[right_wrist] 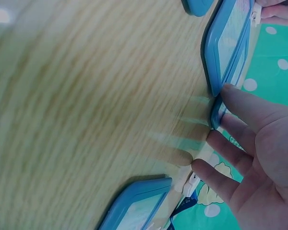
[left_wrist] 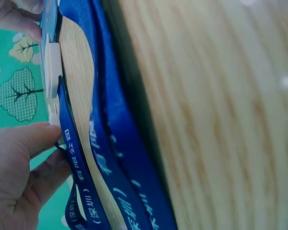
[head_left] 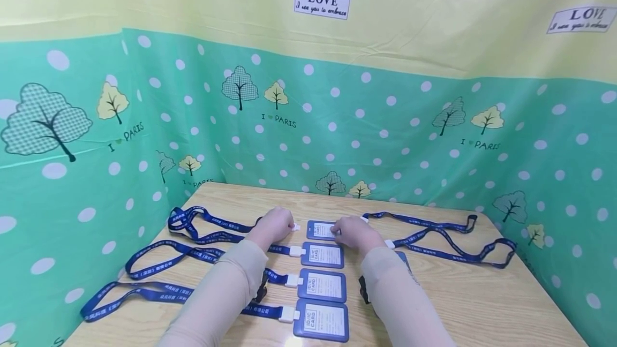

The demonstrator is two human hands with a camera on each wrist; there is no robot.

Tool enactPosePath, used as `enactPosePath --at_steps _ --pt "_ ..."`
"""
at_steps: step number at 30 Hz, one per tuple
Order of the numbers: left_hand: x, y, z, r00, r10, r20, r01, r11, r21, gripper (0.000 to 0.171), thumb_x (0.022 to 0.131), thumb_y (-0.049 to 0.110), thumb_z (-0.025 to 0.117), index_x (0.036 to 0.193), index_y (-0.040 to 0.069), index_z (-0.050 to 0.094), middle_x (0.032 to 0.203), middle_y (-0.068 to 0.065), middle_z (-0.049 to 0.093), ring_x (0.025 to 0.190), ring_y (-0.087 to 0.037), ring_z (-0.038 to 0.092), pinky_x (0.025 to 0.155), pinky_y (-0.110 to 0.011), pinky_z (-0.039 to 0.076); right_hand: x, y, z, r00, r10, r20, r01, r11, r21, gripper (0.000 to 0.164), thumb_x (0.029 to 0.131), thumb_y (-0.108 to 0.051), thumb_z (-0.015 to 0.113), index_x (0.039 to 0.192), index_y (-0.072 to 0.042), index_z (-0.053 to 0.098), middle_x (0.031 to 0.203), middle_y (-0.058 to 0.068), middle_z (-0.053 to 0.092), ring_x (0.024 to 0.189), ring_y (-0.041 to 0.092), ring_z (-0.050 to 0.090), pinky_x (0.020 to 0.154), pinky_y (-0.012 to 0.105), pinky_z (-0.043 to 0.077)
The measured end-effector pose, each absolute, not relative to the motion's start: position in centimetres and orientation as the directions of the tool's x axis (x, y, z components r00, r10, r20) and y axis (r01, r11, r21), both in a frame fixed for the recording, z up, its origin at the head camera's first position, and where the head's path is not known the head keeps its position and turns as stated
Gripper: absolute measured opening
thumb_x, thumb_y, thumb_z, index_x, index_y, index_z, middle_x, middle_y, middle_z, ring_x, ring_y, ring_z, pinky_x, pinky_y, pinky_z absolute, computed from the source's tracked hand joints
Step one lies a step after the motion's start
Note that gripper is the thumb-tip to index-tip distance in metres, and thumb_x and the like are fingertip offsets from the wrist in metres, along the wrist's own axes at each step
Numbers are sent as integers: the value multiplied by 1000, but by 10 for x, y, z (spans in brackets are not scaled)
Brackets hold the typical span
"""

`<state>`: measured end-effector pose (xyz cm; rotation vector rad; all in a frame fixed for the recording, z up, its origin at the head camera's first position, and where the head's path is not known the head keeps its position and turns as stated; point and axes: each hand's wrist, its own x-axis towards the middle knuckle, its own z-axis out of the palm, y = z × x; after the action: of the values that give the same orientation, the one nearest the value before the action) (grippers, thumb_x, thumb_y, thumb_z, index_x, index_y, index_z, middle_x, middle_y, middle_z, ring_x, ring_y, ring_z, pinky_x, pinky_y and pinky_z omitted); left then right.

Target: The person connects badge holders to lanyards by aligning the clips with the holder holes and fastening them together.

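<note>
My left hand (head_left: pixel 276 225) pinches the small white clip (left_wrist: pixel 54 119) of a blue lanyard (head_left: pixel 217 222) between thumb and forefinger. Just right of that clip lies the farthest blue ID card holder (head_left: pixel 318 230). The clip and holder look slightly apart. At the holder's right end, my right hand (head_left: pixel 359 233) has its thumb on the edge and fingertips against the rim, as the right wrist view shows. Three more card holders lie nearer in a column: one (head_left: pixel 332 256) close behind, then another (head_left: pixel 332 286), then the nearest (head_left: pixel 333 321). White clips join these to lanyards running left.
Two blue lanyards, one farther (head_left: pixel 434 222) and one nearer (head_left: pixel 453 256), stretch over the right side of the wooden table (head_left: pixel 482 299). A card holder (head_left: pixel 403 257) there is mostly hidden by my right forearm. Polka-dot cloth (head_left: pixel 385 100) surrounds the table's back and sides.
</note>
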<state>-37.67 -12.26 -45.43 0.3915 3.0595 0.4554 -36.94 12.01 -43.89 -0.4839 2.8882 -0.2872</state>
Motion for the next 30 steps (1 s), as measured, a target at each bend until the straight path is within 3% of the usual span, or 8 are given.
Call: enactPosePath --at_steps 12,21,30 --pt "-378 -117 -454 -964 266 4 256 921 295 12 93 8 71 99 13 81 110 -6 73 103 -25 67 93 -39 56 -364 120 -434 -924 -340 -173 -301 928 -221 33 98 -24 70 131 -19 70 144 7 58 137 34 48 113 52 39" --pt "-378 -111 -450 -964 267 -7 255 926 278 13 93 6 70 98 12 81 110 -5 73 101 -23 67 93 -39 56 -366 121 -436 -922 -350 -168 -313 926 -212 33 99 -24 69 131 -19 71 141 6 60 135 32 51 111 51 41" --pt "-377 -108 -448 -955 295 4 285 918 276 17 93 3 69 100 12 81 114 -7 73 109 -26 67 96 -41 55 -371 121 -440 -924 -340 -175 -302 929 -213 32 99 -24 69 131 -19 71 138 4 63 133 31 53 110 51 42"
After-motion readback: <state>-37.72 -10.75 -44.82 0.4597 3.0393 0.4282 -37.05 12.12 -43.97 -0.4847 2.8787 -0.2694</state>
